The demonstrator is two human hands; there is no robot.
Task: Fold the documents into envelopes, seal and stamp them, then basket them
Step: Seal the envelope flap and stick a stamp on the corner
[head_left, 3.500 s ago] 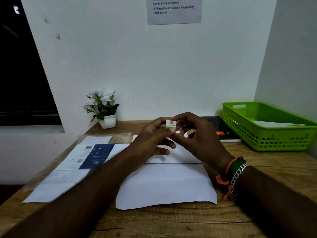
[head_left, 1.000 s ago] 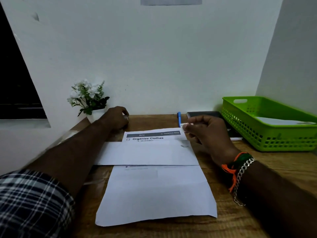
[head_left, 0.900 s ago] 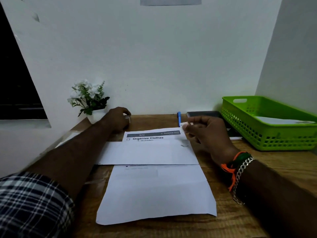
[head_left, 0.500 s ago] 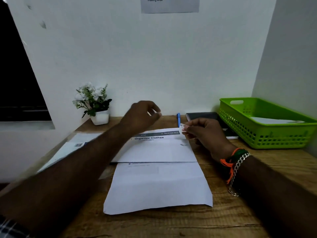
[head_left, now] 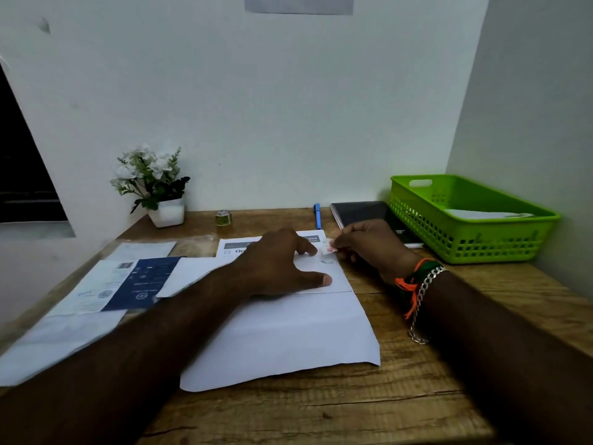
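- Two hands in frame centre, both over the white envelope [head_left: 324,277] on the wooden desk [head_left: 481,297].
- Our left hand [head_left: 282,264] lies flat on the envelope, fingers spread and fairly straight, thumb tip on the paper near its lower edge; it grips nothing.
- Our right hand [head_left: 369,245], just right of centre, has fingers curled and pinches a small stamp [head_left: 329,249] by its edge, held at the envelope's upper right corner. We can't tell if the stamp touches the paper.
- A printed document [head_left: 231,248] pokes out from behind the envelope, header partly hidden by the left hand.
- A larger white sheet [head_left: 288,342] sits below the envelope, lower centre.
- Green basket [head_left: 500,248] at the right edge, a white envelope-like item inside.
- Blue pen [head_left: 317,215] and a black notebook [head_left: 359,211] above the hands; a small tape roll [head_left: 223,217] and a potted white-flower plant [head_left: 154,184] at centre left.
- Blue-and-white leaflets [head_left: 128,281] in a clear sleeve, left side.
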